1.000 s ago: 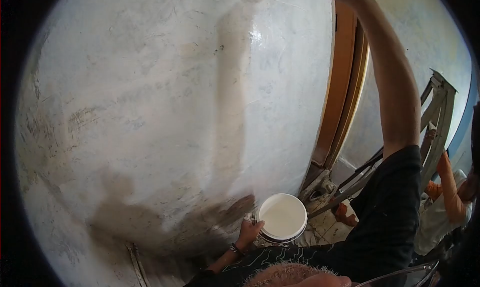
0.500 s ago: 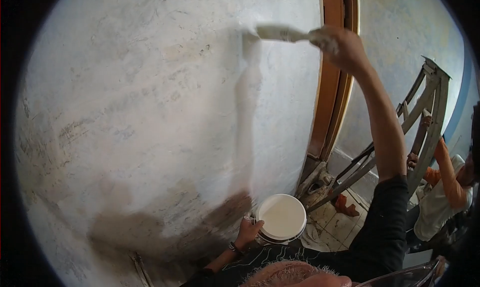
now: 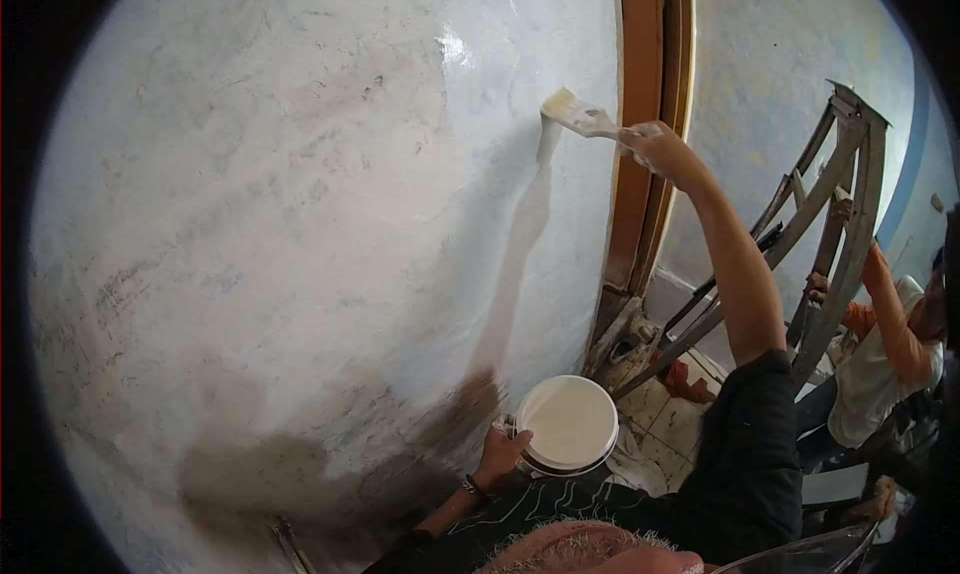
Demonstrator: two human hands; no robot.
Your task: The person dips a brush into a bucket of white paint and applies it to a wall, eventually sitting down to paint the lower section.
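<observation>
My right hand (image 3: 660, 152) grips the handle of a wide, pale-bristled paintbrush (image 3: 580, 114), its bristles at the upper part of the wall (image 3: 330, 214) near the door frame. Wet, shiny streaks show on the wall left of the brush. Low in front of my body, my left hand (image 3: 503, 451) holds the rim of a white bucket (image 3: 567, 424) with whitish liquid inside. The thumb lies over the rim; the other fingers are partly hidden behind the bucket.
A brown door frame (image 3: 642, 124) borders the wall on the right. Beyond it stands a stepladder (image 3: 850, 194), where another person (image 3: 885, 374) has hands on its rails. A reddish rag (image 3: 690, 384) and debris lie on the tiled floor (image 3: 665, 429).
The brush in my right hand has moved down and to the right along the wall, its bristles now tilted upward. My left hand stays on the bucket. The view has shifted slightly.
</observation>
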